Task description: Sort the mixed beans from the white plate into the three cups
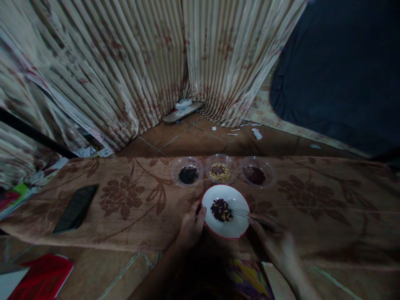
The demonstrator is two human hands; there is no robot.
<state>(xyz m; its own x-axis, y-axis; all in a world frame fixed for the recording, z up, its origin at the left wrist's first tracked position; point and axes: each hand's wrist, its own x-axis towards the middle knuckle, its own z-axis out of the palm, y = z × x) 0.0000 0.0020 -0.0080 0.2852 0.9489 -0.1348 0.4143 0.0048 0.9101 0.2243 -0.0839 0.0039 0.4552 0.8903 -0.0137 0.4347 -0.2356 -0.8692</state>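
Note:
A white bowl (pixel 239 198) with a red rim stands near the front of the cloth-covered table. Mixed dark and yellow beans (pixel 221 210) lie in it. My left hand (pixel 191 225) grips the bowl's left rim, thumb at the edge. At its right side, my right hand (pixel 278 241) holds a thin metal tool like tweezers (pixel 241 213), its slender prongs reaching over the bowl to the beans. Motion blurs this hand and the tool. Behind stand three clear plastic bowls: one with black beans (pixel 188 175), one with yellow beans (pixel 219 171), one with dark red beans (pixel 255 175).
A dark phone or tablet (pixel 76 209) lies on the table's left part, on the brown flowered cloth (pixel 140 225). Red printed packaging (pixel 50 277) is at the lower left. Beyond the table are striped curtains (pixel 150 62), a skateboard (pixel 183 112) and small litter on the tiles.

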